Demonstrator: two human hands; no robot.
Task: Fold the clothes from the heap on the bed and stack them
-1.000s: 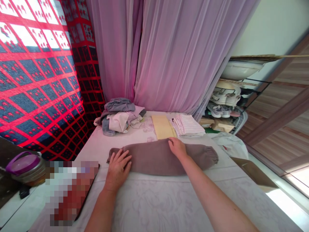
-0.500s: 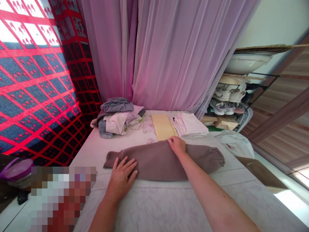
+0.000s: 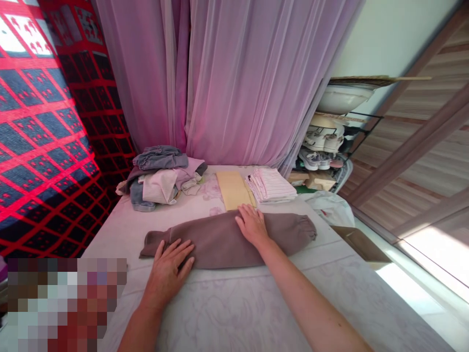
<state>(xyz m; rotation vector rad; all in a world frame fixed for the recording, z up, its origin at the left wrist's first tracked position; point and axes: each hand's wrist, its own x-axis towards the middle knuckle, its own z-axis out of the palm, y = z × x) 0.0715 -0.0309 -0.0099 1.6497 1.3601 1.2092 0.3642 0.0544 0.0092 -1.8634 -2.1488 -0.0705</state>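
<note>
behind everything hang sheer lilac curtains [image 3: 249,83], with a red-and-navy patterned cloth [image 3: 40,127] to their left. to their right stands a wire rack [image 3: 366,116] holding a white basin [image 3: 344,98] and white sneakers [image 3: 322,139]. in front of us spreads a pale damask-covered surface [image 3: 256,308], and a white plastic bag [image 3: 330,210] and a flat piece of cardboard [image 3: 361,244] sit just past its right edge.

across the middle of the surface lies a pair of brown sweatpants [image 3: 220,244], folded lengthwise into a long roll, with a gathered elastic cuff [image 3: 308,230] at the right end. beyond them, well back, we see a heap of mixed clothes [image 3: 161,178], a pale yellow folded cloth [image 3: 232,189] and a stack of white striped cloth [image 3: 271,186], the last two just beside each other.

our left grip [image 3: 166,276] is open, its palm flat on the near edge of the sweatpants and its fingers spread. our right grip [image 3: 252,226] is open too, resting flat on top, holding no fold between its fingers. a patch at the bottom left is too blurred to tell.
</note>
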